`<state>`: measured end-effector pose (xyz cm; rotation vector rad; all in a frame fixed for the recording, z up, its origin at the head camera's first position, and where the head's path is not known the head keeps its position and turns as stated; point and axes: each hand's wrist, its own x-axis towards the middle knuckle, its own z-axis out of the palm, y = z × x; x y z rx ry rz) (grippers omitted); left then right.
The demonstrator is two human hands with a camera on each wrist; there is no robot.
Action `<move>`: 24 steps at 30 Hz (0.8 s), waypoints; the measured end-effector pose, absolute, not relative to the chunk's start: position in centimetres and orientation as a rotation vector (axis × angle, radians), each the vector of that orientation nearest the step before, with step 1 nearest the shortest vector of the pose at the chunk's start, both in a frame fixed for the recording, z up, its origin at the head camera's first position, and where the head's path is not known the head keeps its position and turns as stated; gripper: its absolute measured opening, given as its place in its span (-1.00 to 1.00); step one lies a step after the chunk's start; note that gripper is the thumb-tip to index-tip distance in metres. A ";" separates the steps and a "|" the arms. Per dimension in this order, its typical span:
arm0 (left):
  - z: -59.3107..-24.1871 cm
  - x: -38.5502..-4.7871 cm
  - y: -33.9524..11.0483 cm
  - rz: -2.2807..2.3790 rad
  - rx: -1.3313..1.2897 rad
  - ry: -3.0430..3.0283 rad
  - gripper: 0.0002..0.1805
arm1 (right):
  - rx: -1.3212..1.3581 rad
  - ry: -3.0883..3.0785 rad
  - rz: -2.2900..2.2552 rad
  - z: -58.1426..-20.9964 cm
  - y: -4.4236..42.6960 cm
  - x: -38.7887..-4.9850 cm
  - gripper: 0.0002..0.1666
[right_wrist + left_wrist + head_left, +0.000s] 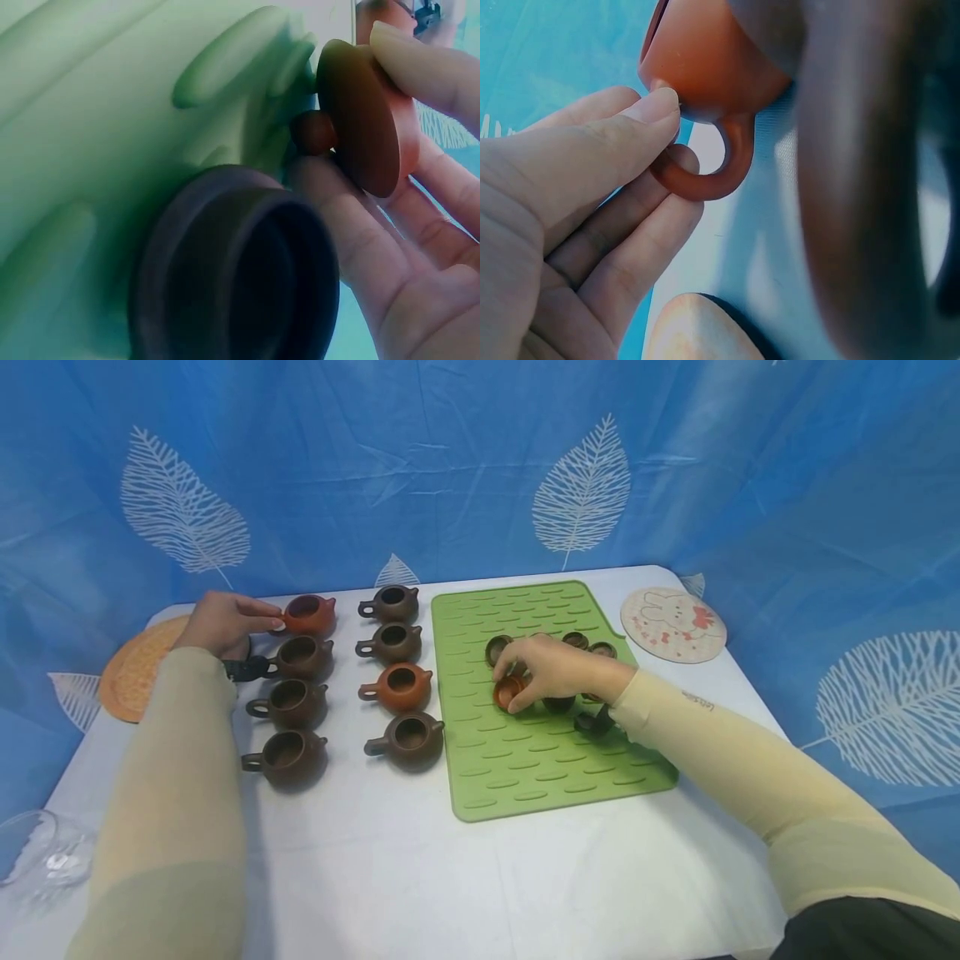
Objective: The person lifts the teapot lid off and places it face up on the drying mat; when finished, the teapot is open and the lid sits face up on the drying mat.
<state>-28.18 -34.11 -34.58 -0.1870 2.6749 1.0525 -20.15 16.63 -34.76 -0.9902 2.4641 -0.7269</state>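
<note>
My left hand [217, 622] is at the back left, its thumb and fingers pinching the handle [736, 161] of a reddish-orange clay teapot [318, 620]. The teapot has no lid on, and its spout points right. Over the green mat [487, 760], my right hand [558, 668] holds a reddish-orange teapot lid [507, 697] between thumb and fingers. In the right wrist view the knob [311, 133] of this lid faces the mat. Close by lies a dark brown lid [199, 277], hollow side showing. More brown lids [497, 648] lie around the right hand, some partly hidden by it.
Several lidless teapots [411, 742] stand in two columns left of the mat, handles to the left. A round wood-coloured mat [123, 681] lies at the left edge, a round rabbit-print mat [675, 625] at the right. A clear glass vessel [45, 852] is at lower left.
</note>
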 end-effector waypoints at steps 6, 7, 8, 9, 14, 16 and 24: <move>-34.6 -28.5 -34.2 1.019 -0.183 2.686 -0.35 | -1.108 2.486 -0.709 -35.0 16.5 -20.0 -0.46; -34.6 -28.5 -34.2 1.012 -0.182 2.688 -0.35 | -1.118 2.492 -0.715 -35.1 16.5 -19.9 -0.46; -34.6 -28.6 -34.2 1.009 -0.183 2.689 -0.35 | -1.125 2.496 -0.721 -35.1 16.5 -19.9 -0.46; -34.6 -28.5 -34.2 1.008 -0.184 2.687 -0.35 | -1.127 2.498 -0.726 -35.2 16.5 -19.9 -0.46; -34.6 -28.5 -34.3 1.012 -0.194 2.676 -0.35 | -1.100 2.502 -0.723 -35.4 16.5 -19.8 -0.43; -34.6 -28.5 -34.2 1.009 -0.191 2.679 -0.35 | -1.092 2.504 -0.713 -35.4 16.5 -19.8 -0.42; -34.3 -28.1 -34.1 0.993 -0.170 2.695 -0.32 | -1.073 2.472 -0.749 -34.3 17.1 -20.0 -0.32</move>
